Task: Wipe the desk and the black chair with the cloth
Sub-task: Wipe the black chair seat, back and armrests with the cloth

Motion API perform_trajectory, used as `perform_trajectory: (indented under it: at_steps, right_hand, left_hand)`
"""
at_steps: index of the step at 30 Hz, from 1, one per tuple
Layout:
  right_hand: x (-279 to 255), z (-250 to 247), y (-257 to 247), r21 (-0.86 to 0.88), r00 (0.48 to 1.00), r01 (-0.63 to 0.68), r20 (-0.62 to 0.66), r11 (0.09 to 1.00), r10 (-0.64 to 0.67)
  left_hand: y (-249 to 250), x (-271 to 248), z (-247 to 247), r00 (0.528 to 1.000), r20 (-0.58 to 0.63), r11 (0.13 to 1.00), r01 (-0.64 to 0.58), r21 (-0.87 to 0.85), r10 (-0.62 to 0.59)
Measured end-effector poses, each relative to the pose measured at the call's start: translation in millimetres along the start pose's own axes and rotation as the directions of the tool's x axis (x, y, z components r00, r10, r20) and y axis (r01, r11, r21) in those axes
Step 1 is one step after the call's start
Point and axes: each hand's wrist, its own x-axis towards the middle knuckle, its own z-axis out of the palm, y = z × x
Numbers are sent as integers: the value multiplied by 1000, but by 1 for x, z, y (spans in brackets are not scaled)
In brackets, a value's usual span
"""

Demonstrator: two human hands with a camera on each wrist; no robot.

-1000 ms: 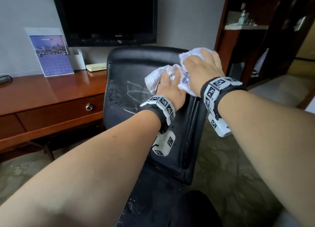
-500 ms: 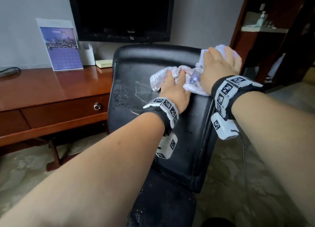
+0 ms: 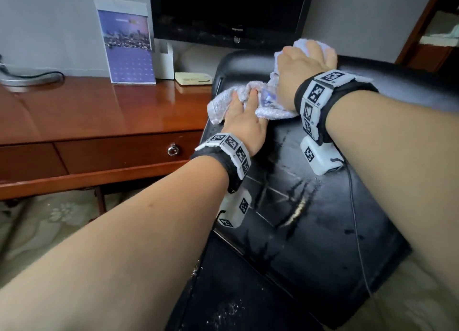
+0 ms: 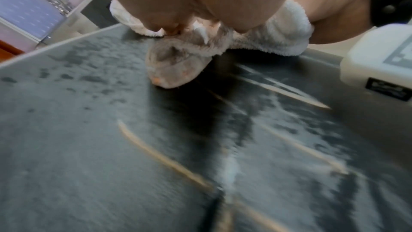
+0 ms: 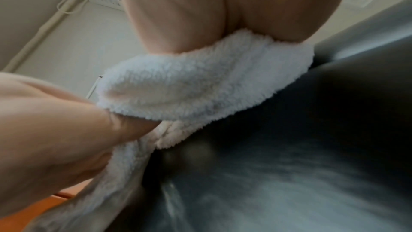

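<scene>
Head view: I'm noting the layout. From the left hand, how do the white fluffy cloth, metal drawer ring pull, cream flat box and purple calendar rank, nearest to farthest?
1. White fluffy cloth: under the left hand, on the black chair.
2. Metal drawer ring pull: left, on the desk front.
3. Cream flat box: behind, on the desk.
4. Purple calendar: far left, against the wall.

left fingers half buried in cloth

- The right hand presses a fluffy white cloth onto the black chair.
- The left hand touches the cloth beside it.
</scene>
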Motion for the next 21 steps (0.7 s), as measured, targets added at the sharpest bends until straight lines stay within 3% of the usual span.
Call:
perform_trajectory:
  at_steps: [2, 6, 9, 17, 21]
  right_hand:
    - [22, 10, -17, 3, 1000, 8, 15, 1000, -8]
    - [56, 23, -54, 8, 987, 83, 137, 996, -84]
    - [68, 36, -76, -126, 993, 87, 87, 988, -76]
    - [50, 15, -85, -257, 991, 128, 58, 958, -117]
    - [47, 3, -96, -288, 965, 230, 194, 930, -179]
  left_hand:
    - [-22, 12, -4, 1000, -17, 999, -7, 52, 8]
    - [-55, 19, -13, 995, -72, 997, 74, -34, -76]
    - [-83, 20, -7, 994, -111, 1000, 14, -26, -17]
    - [-86, 13, -4, 992, -128, 987, -3, -162, -18]
    - [-94, -2, -3, 991, -124, 986, 22, -164, -42]
